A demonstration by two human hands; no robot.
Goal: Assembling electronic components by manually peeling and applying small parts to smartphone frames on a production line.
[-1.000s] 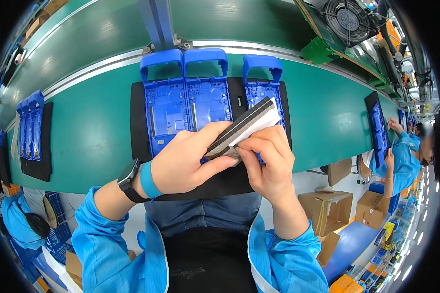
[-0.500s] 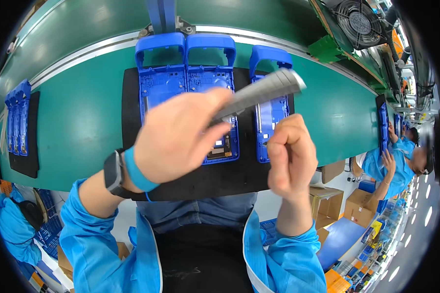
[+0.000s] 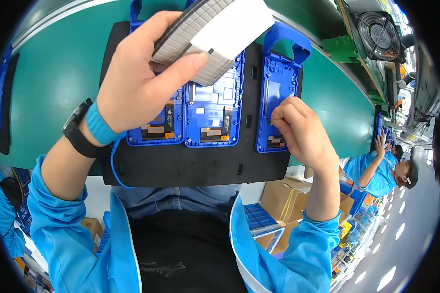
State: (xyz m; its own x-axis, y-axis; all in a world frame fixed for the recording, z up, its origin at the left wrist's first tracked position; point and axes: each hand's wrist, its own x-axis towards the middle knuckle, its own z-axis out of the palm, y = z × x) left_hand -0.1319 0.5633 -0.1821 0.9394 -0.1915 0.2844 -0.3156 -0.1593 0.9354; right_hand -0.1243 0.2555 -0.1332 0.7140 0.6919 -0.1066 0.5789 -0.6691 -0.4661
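The left hand (image 3: 142,83) is closed around a flat sheet of small grey pads (image 3: 205,44), with the thumb lying over its lower edge and the other fingers behind it; a white strip (image 3: 234,24) covers the upper right part of this sheet. The sheet is held tilted above the black tray (image 3: 200,166), over the upper ends of the blue frames. The left wrist carries a blue strap (image 3: 100,127) and a dark watch (image 3: 78,132), and a thin blue cord (image 3: 113,166) hangs from the strap over the left side of the tray. The right hand (image 3: 300,129) is pinched with thumb and fingertips together, resting on the right blue frame (image 3: 277,93), near the lower half of it; if something small is between the fingertips, it cannot be seen. The middle blue frame (image 3: 215,112) and the left blue frame (image 3: 159,127) lie side by side on the tray, left of the right one. The tray lies on a green belt (image 3: 49,83). To the right of the tray, well apart, another person in a blue coat (image 3: 376,173) works at the same belt. Cardboard boxes (image 3: 281,200) stand below the tray, under its right end.
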